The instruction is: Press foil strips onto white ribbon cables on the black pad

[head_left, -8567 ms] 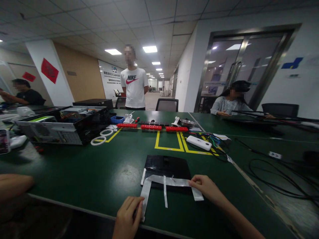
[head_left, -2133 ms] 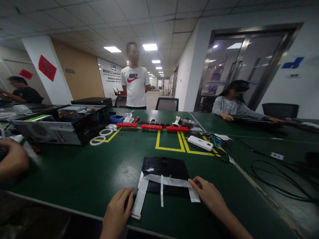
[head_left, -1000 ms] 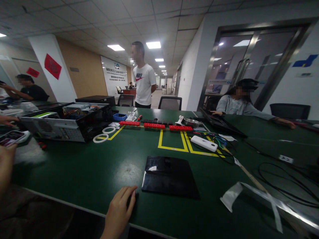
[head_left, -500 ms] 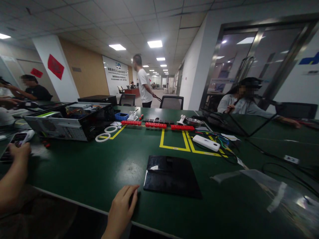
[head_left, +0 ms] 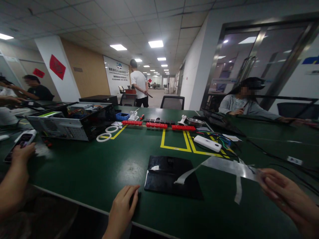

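Tape, a clear strip with a short piece crossing it, hangs in the air, pinched at one end by the right hand; its loose end droops over the black sheet off toward the other hand. Slack like that could let the sticky side fold on itself or catch the bench. Left hand lies flat, fingers together, just beside the sheet's near corner, not on it, so a snag could drag the sheet.
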